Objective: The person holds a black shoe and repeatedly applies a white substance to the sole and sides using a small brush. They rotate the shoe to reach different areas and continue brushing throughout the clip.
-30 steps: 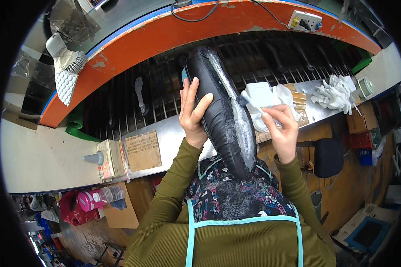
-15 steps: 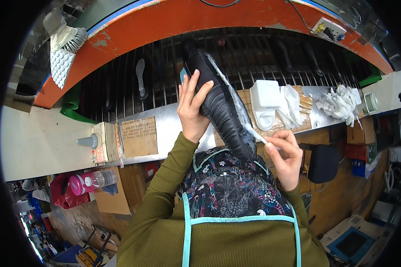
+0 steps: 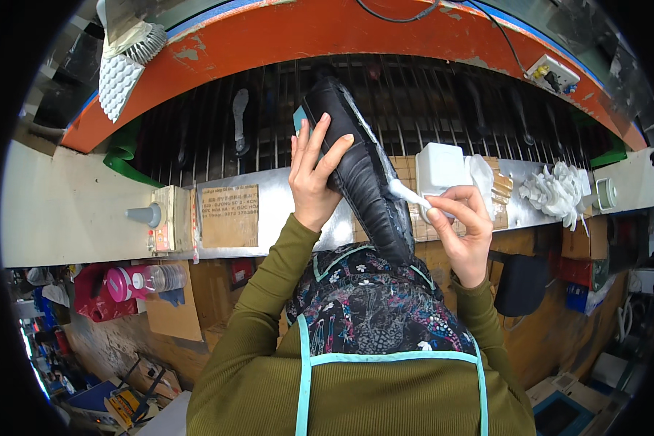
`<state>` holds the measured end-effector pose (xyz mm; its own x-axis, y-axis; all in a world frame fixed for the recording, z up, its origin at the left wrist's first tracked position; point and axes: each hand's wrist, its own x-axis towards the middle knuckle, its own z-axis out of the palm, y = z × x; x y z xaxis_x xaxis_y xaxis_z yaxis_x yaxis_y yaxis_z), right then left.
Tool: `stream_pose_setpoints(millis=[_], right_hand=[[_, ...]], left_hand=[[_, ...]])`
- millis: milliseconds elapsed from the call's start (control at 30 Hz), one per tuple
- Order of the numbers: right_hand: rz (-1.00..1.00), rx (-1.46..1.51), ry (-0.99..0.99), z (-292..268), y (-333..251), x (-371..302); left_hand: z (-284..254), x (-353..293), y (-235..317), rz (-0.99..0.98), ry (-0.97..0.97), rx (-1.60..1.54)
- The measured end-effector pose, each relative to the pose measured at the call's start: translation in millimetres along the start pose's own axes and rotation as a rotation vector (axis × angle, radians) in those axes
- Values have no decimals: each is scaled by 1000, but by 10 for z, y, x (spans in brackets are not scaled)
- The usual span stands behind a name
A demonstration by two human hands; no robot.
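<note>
Over the near edge of the bench slants a black leather shoe, its wrinkled part toward me and its other end over the rack. Wet white paste runs along its right edge. My left hand is wrapped round the shoe's left side, fingers spread on top and the thumb out of sight. Between thumb and fingers, my right hand pinches a slim white brush. The brush's tip touches the pasted edge, and white paste covers its end. A light blue tab shows beside the shoe, behind my left fingers.
Right of the shoe stand a white plastic container and a heap of crumpled white paper. A cardboard piece lies left on the metal ledge. Beyond is a rod rack with dark shoes and a grey sole, under an orange frame.
My right hand has moved the brush up along the shoe's right edge, away from the near end. The left hand keeps its hold. The whole view has shifted slightly.
</note>
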<state>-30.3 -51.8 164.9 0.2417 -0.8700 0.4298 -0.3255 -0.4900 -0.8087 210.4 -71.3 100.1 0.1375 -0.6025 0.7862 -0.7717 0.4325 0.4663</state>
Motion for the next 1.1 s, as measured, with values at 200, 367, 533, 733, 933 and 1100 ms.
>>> stream_pose_setpoints(millis=[200, 367, 533, 733, 933, 1100], right_hand=[[13, 32, -82, -113, 8, -39], [31, 46, -69, -146, -5, -127], [71, 81, -49, -188, -20, -187], [48, 98, -24, -218, -13, -166], [-27, 140, -24, -226, -11, -47], [-120, 161, -44, -223, 1, 126]], left_hand=[[11, 36, -28, -40, -10, 15], [46, 59, -49, -60, -19, -1], [112, 81, -42, -115, -49, -52], [165, 103, 0, -204, -115, -121], [156, 135, 113, -287, -196, -270], [126, 131, 218, -296, -272, -393]])
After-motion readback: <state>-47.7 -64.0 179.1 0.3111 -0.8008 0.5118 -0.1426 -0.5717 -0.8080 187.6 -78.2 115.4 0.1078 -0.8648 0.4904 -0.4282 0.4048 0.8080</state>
